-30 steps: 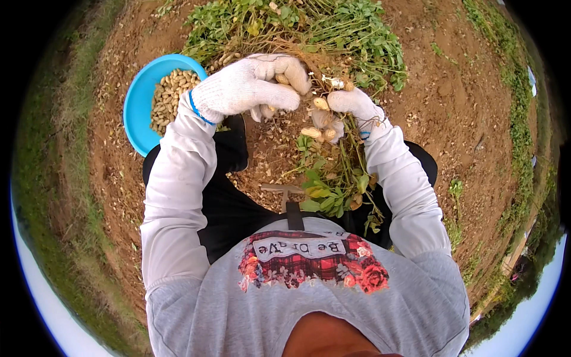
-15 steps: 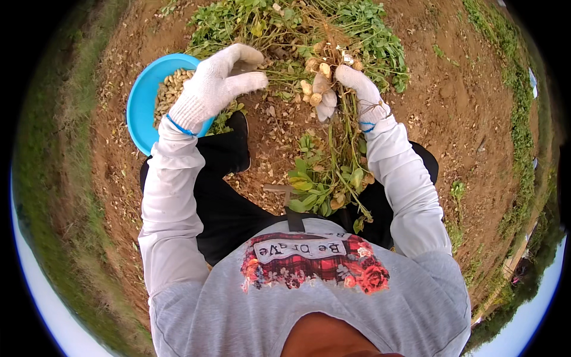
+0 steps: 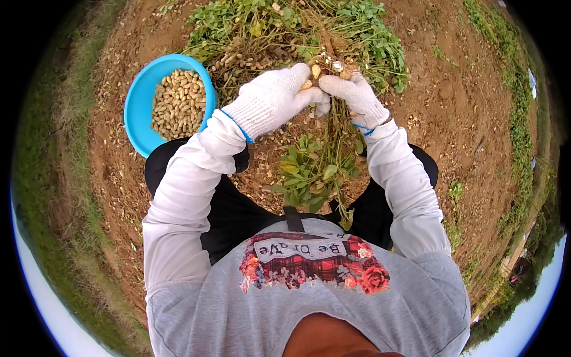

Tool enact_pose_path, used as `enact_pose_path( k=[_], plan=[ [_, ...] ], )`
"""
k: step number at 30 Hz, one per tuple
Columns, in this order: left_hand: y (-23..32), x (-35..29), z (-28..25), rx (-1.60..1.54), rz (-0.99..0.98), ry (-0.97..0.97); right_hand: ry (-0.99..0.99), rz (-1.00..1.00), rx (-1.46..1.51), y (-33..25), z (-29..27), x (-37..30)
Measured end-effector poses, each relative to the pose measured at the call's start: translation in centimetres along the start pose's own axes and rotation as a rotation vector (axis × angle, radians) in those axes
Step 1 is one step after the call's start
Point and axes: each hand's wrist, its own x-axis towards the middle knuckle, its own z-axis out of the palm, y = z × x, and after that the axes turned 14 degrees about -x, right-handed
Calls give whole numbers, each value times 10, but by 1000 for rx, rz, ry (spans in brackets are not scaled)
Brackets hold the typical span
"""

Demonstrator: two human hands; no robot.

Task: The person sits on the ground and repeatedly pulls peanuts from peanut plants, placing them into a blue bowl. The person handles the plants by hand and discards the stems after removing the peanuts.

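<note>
A pulled-up peanut plant [image 3: 336,149] hangs with its roots and pods upward and its leaves down between my knees. My right hand [image 3: 357,98], in a white knit glove, is closed round its stems just under the pods. My left hand [image 3: 267,101], gloved alike, has come up against the pod cluster from the left. Its thumb and fingers close on a peanut pod [image 3: 306,85] at the cluster's edge; the lower fingertips are partly hidden. More pale pods [image 3: 316,71] show between the two hands.
To the left a blue basin [image 3: 134,113] holds a heap of picked peanuts [image 3: 178,104]. A pile of peanut plants [image 3: 238,30] lies ahead, with loose pods among the stems. Brown soil [image 3: 452,119] with leaf bits surrounds me, and grass [image 3: 77,166] borders it.
My left hand has moved right, from open beside the basin to the pods, where its fingers have closed. The plant's leafy end has swung slightly left, with my right hand still holding the stems.
</note>
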Motion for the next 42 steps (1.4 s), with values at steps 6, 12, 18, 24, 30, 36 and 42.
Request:
enact_pose_path(
  k=[6,12,18,24,30,36,42],
  plan=[
    [6,-12,-36,-93,44,-402,-60,34,-70,3,8,-14],
    [-34,-14,-82,201,-91,-107,-239,-81,265,20,-24,-10],
    [-9,-11,-49,-779,9,93,-1,-77,107,0,-9,-6],
    [-9,16,6,-239,107,177,-12,-25,-174,-7,4,-7],
    [-17,11,-16,-84,272,-28,-130,29,-154,-14,5,-12],
    [-16,-36,-108,172,-99,-28,-66,68,-36,-12,-15,-22],
    [-102,-61,-123,810,22,437,51,35,-315,-3,0,-1]
  ],
)
